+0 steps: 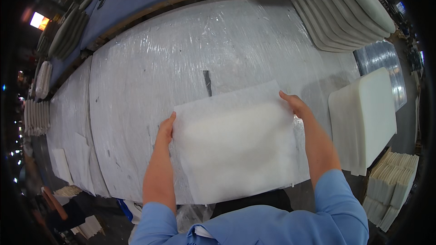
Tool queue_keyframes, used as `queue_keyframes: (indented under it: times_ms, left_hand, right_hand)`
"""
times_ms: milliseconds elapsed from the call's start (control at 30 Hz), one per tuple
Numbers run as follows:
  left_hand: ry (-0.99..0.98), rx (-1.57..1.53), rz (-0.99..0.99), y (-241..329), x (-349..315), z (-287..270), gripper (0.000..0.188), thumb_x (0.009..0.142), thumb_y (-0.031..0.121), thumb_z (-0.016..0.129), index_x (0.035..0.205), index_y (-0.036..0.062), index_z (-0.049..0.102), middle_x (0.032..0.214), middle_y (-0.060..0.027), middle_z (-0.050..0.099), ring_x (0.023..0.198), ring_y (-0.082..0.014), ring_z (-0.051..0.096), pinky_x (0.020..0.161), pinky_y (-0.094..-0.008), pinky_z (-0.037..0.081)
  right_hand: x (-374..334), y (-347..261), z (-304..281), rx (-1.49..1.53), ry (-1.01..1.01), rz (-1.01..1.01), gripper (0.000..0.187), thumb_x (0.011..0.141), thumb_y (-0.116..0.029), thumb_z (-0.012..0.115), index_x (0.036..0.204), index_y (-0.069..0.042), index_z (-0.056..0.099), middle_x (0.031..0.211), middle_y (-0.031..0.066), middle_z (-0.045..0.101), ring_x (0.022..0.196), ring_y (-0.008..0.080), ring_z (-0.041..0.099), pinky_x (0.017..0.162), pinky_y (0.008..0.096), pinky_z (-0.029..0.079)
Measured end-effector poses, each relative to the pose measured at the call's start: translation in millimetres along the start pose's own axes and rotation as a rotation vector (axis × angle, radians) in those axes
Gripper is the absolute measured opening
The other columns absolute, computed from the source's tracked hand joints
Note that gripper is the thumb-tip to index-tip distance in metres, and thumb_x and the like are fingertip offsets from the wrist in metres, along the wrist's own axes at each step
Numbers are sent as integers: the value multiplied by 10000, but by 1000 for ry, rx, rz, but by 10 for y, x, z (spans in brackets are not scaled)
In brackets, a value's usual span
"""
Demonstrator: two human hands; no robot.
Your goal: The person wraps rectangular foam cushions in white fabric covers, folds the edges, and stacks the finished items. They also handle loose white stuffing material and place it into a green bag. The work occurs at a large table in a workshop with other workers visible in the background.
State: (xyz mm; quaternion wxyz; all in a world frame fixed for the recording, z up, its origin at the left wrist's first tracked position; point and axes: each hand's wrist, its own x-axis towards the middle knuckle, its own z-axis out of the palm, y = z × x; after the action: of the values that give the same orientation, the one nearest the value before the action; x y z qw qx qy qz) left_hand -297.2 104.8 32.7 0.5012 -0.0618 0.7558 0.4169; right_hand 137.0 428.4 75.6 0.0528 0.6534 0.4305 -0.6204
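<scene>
Plastic-wrapped bench [181, 54] beneath: left hand [166, 129] and right hand [295, 105] pinch the white padded sheet's [236, 140] opposite edges; keep it taut and level.

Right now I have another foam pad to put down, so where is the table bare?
The plastic-covered table is bare beyond the white pad held by the left hand and right hand, up to the grey cushion stack. Right edge is crowded by the foam slab pile.
</scene>
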Motion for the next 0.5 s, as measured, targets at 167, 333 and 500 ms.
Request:
queue_keyframes:
  times_ms: [167, 333, 500]
  left_hand:
    - [-114, 74, 47, 237, 252, 200, 617, 961, 455, 703, 1292, -60, 631, 1239, -170, 682, 1055, -282, 659, 888, -395, 516]
    - [77, 197, 292, 138, 399, 258, 467, 1025, 382, 623, 1211, -45, 663, 1140, -113, 713, 1021, -231, 651, 888, -379, 522]
    - [341, 352, 424, -1, 412, 255, 444, 1044, 351, 573, 1112, -74, 683, 1022, -176, 725, 924, -289, 660, 857, -397, 502]
  right_hand:
    - [388, -97, 99, -129, 288, -178, 714, 925, -495, 713, 1351, 62, 583, 1304, 242, 630, 1223, 333, 604, 1025, 422, 478]
    - [613, -14, 178, -144, 403, -456, 387, 961, -354, 687, 831, 0, 603, 712, 32, 534, 679, 163, 462, 642, 364, 422]
    - [703, 178, 211, -28, 565, -485, 397, 982, -293, 669, 744, -12, 521, 661, 4, 480, 634, 142, 393, 591, 363, 381]
